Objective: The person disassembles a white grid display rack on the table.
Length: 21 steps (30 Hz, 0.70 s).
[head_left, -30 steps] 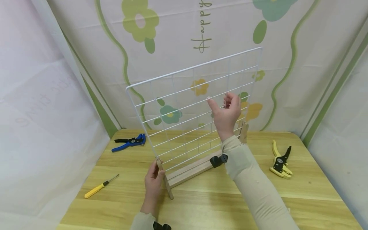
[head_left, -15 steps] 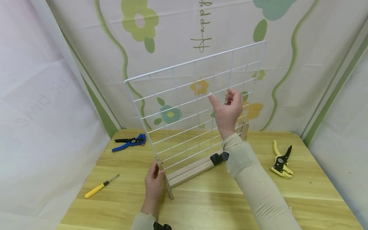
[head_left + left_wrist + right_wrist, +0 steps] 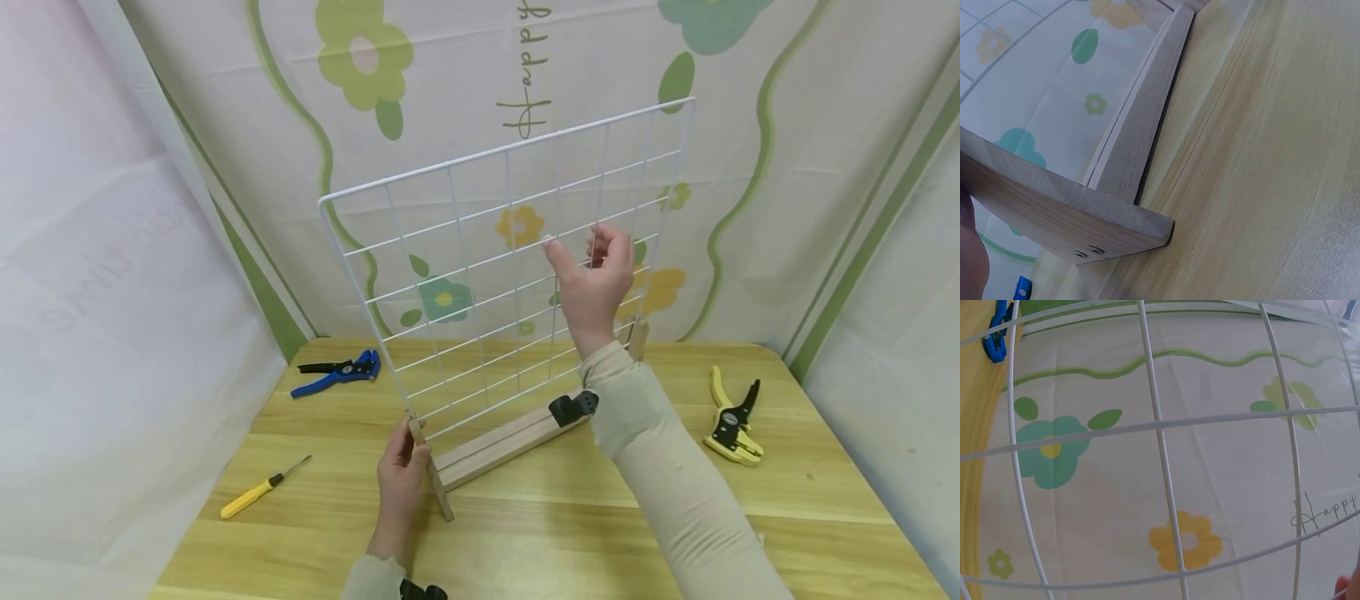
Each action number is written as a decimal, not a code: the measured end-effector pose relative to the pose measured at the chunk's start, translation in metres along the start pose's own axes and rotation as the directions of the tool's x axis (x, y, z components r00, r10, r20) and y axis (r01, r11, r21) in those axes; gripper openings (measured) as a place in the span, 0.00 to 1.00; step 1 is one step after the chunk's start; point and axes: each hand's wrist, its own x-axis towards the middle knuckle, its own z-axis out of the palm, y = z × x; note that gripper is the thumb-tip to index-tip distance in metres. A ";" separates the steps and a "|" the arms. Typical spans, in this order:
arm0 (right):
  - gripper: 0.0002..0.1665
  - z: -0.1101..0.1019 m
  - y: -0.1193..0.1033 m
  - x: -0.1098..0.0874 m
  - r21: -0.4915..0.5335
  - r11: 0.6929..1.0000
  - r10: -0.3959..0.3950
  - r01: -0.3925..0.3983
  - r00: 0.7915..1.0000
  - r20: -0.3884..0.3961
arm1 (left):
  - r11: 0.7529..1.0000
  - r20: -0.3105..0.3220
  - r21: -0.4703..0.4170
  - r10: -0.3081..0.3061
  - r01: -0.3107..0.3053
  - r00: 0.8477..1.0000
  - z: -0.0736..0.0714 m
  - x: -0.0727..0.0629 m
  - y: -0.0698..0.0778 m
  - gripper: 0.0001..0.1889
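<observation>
A white wire grid panel [image 3: 486,260] stands tilted over a wooden stand [image 3: 495,448] with a grooved base bar and two side posts. My left hand [image 3: 400,473] grips the near left post [image 3: 431,468] at its upper end, thumb on the near side. At the right half of the panel, my right hand [image 3: 596,287] holds the wires, with the thumb at one wire and the fingers curled. The panel's lower left corner meets the top of the left post. In the left wrist view, two metal screw heads [image 3: 1088,252] show on the post's outer face.
Blue-and-black wire strippers [image 3: 341,372] lie at the back left of the wooden table [image 3: 525,542]. A yellow-handled screwdriver [image 3: 264,487] rests at the left. Yellow-and-black wire strippers [image 3: 733,421] lie at the right. A flower-printed cloth [image 3: 465,75] hangs behind.
The panel's top edge has risen and the panel has swung more upright. My right hand has gone up slightly with it. My left hand and the stand have stayed in place.
</observation>
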 end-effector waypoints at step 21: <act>0.23 0.001 -0.008 0.010 0.017 1.000 -0.012 0.012 1.000 0.024 | 1.000 0.025 -0.004 -0.009 0.009 1.000 0.000 0.001 0.000 0.22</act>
